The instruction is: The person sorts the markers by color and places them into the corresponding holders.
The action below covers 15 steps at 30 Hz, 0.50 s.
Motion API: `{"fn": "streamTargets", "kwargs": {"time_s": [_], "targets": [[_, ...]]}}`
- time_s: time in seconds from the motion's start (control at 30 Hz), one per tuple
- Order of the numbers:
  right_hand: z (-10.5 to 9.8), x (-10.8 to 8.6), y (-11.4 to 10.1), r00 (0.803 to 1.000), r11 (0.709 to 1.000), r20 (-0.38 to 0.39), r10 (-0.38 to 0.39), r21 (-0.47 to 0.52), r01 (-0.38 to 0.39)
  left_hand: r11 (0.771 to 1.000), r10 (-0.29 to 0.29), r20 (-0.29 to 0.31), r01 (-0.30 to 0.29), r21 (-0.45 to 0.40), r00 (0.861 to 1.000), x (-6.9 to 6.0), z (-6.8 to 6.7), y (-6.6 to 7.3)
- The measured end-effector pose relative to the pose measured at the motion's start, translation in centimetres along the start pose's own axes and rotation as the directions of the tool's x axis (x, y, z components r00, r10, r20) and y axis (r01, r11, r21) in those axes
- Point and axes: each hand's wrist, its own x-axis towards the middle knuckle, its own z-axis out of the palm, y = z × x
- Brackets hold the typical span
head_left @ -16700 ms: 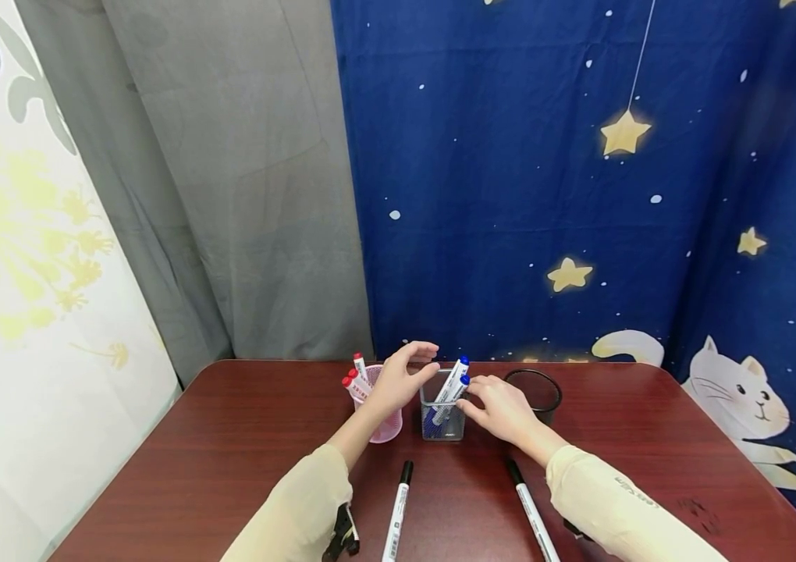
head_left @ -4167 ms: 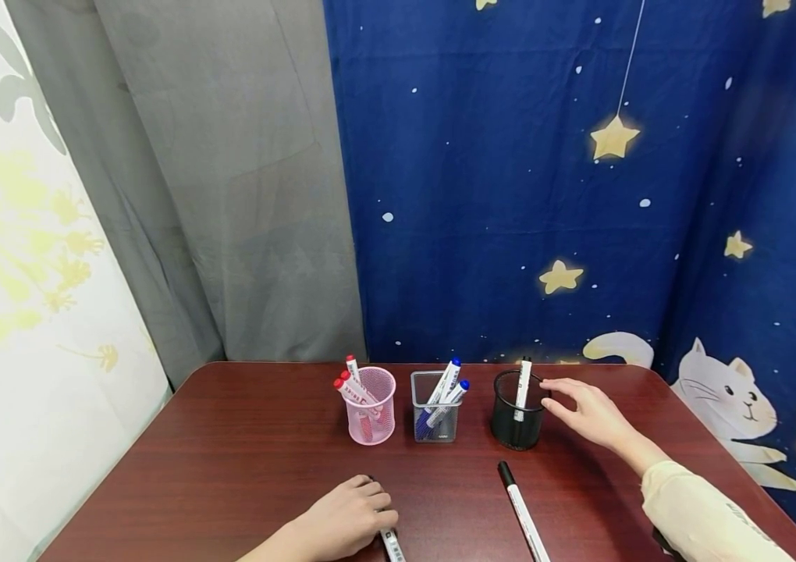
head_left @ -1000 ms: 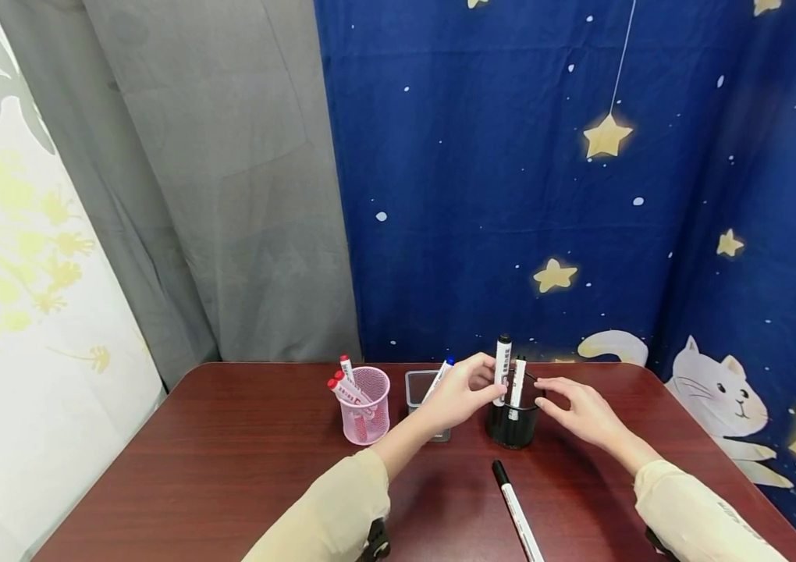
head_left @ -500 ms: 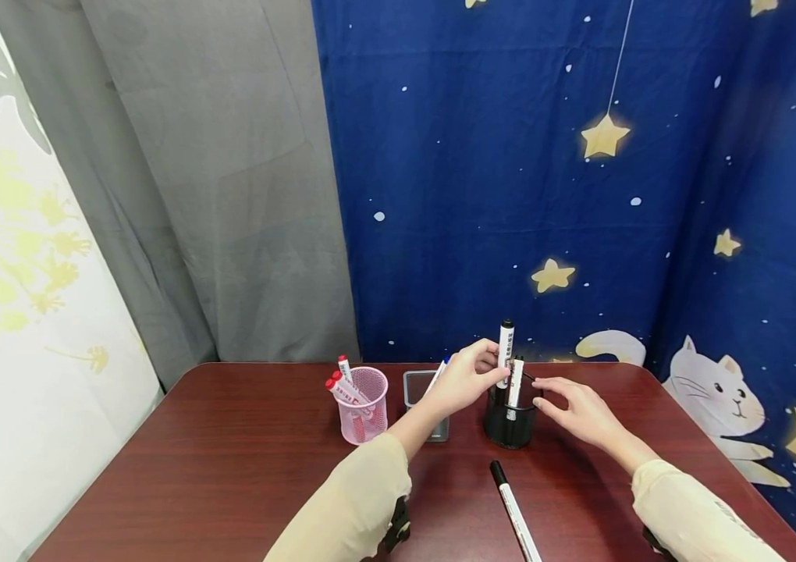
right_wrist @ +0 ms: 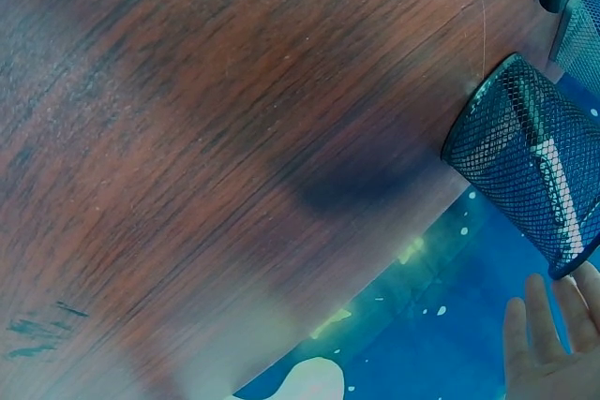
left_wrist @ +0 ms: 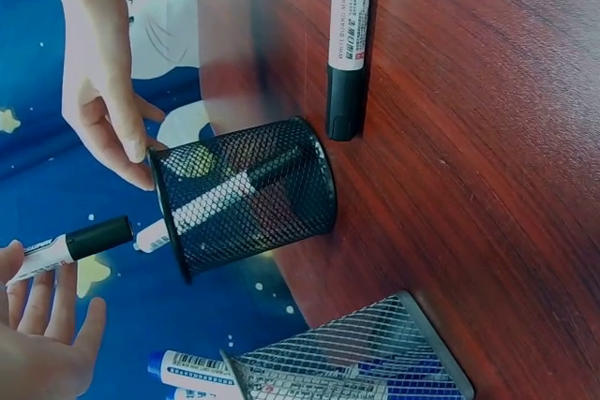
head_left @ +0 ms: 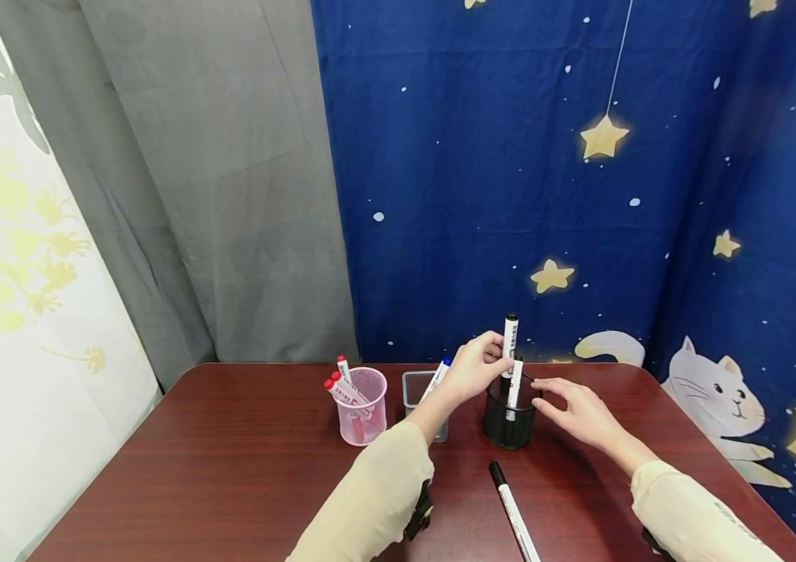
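My left hand pinches a whiteboard marker upright above the black mesh pen cup. In the left wrist view its black cap points at the cup's mouth, just short of the rim. Inside that cup leans another white marker, cap end down. My right hand touches the cup's right rim with fairly straight fingers, which the right wrist view also shows. On the table in front of the cup lies a third marker with a black cap.
A pink mesh cup with several red-capped markers stands at left. Between the cups is a square grey mesh holder with blue-capped markers, partly behind my left forearm. The brown table ends at the curtains.
Since the early frame, one marker has gone into the black cup and another from the table into my left hand. Over the last second that hand rose and shifted right over the cup.
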Motion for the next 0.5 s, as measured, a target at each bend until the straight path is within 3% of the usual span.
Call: {"fn": "streamTargets", "kwargs": {"time_s": [0.3,0.5], "targets": [[0.0,-0.1,0.0,1.0,1.0,0.005,0.014,0.006,-0.014,0.999,-0.054,0.008,0.054,0.006,0.999,0.4,0.9,-0.9],[0.1,-0.1,0.2,1.0,1.0,0.01,0.022,0.01,-0.022,0.999,-0.041,-0.014,0.042,0.021,0.999,0.6,1.5,-1.3]]}}
